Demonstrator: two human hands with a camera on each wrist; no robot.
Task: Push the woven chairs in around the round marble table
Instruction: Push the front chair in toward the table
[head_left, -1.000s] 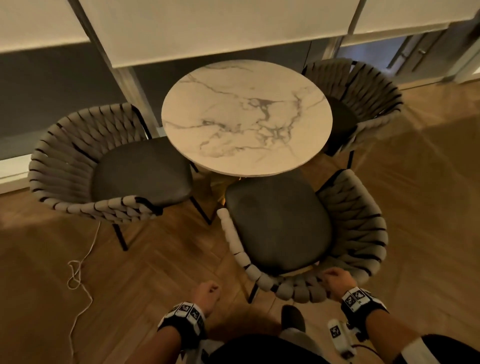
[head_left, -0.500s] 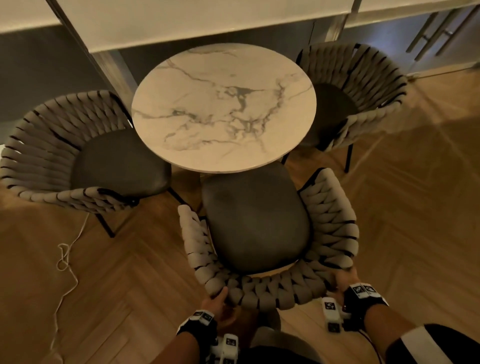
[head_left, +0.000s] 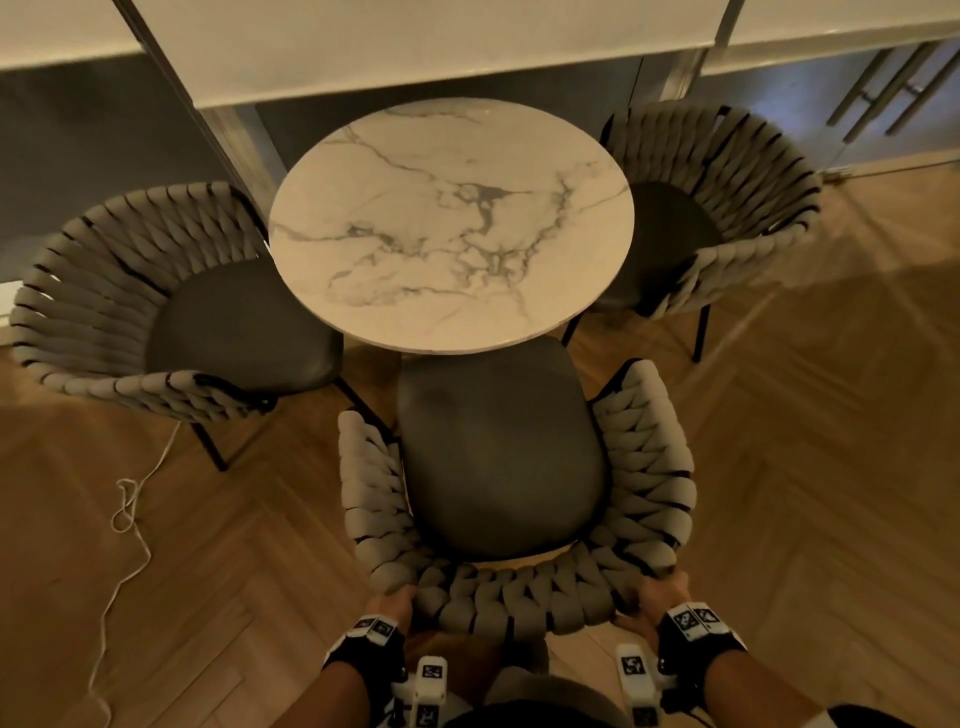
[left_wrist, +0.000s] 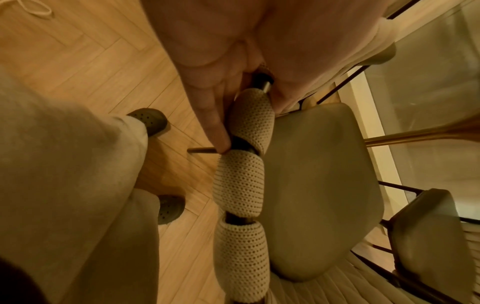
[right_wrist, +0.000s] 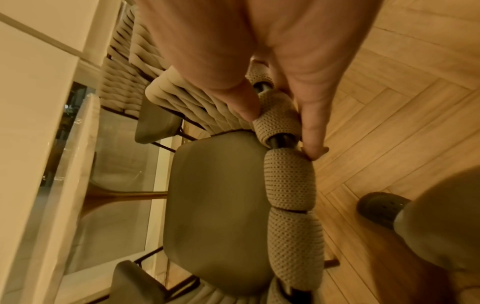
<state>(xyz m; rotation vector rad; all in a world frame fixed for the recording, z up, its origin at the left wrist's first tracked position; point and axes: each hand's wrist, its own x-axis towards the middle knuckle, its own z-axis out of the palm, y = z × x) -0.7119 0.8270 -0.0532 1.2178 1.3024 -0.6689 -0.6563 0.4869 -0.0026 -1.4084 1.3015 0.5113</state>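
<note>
The round marble table (head_left: 451, 223) stands in the middle, with three woven chairs around it. The near chair (head_left: 519, 597) faces the table, and the front of its dark seat (head_left: 498, 457) sits just under the table edge. My left hand (head_left: 392, 605) grips the left end of its woven backrest (left_wrist: 239, 183). My right hand (head_left: 657, 597) grips the right end, with thumb and fingers (right_wrist: 311, 131) wrapped round the padded rim (right_wrist: 288, 181). The left chair (head_left: 130, 312) and right chair (head_left: 727, 208) have their seats partly under the table.
A white cord (head_left: 124, 519) trails over the herringbone wood floor at the left. A window wall with blinds (head_left: 415, 47) runs behind the table. My legs and shoes (left_wrist: 153, 121) are close behind the near chair. The table's brass pedestal (right_wrist: 124, 195) is under the top.
The near chair has swung round from angled to square with the table and moved closer to it. My left hand, free a second ago, now holds the backrest; the right hand kept its hold.
</note>
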